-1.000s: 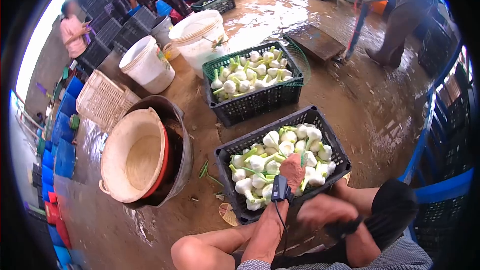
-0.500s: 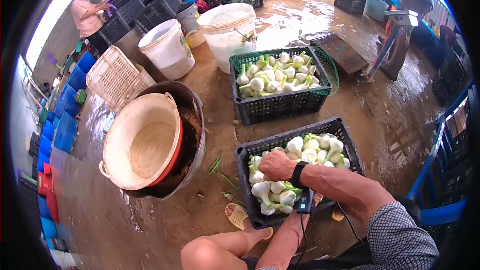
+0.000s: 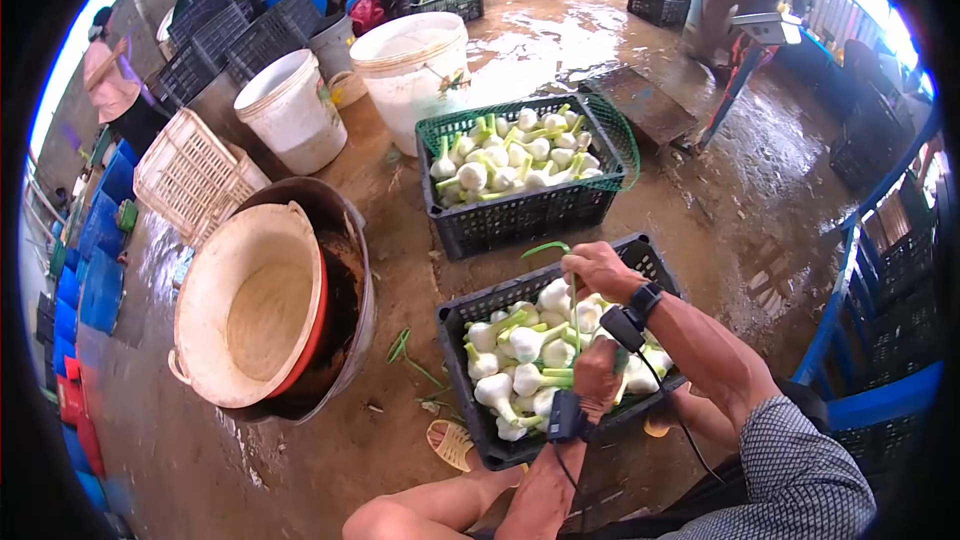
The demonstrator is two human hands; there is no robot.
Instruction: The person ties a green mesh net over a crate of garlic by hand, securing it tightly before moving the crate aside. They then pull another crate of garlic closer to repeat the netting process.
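A black plastic crate [image 3: 462,340] full of white garlic bulbs [image 3: 532,340] with short green stems stands before me. Above its right half, my right hand [image 3: 600,270] is closed round a thin green garlic stalk [image 3: 545,249]. The stalk's lower length runs down toward my left hand [image 3: 598,375], which is closed low among the bulbs. Whatever the left fingers hold is hidden, though white bulbs lie against that hand. Both wrists carry dark bands with small devices and cables.
Another black crate [image 3: 520,225] of garlic, with green netting, stands beyond. To the left are a large tub [image 3: 190,310] inside a dark basin, white buckets [image 3: 300,125] and a tipped basket [image 3: 190,175]. A scale [image 3: 765,28] stands right. Other people are farther back. Green scraps lie on the wet floor.
My right hand has moved from the crate's left part to its right and now grips a green stalk. My left hand has come up into view among the bulbs. The view has shifted.
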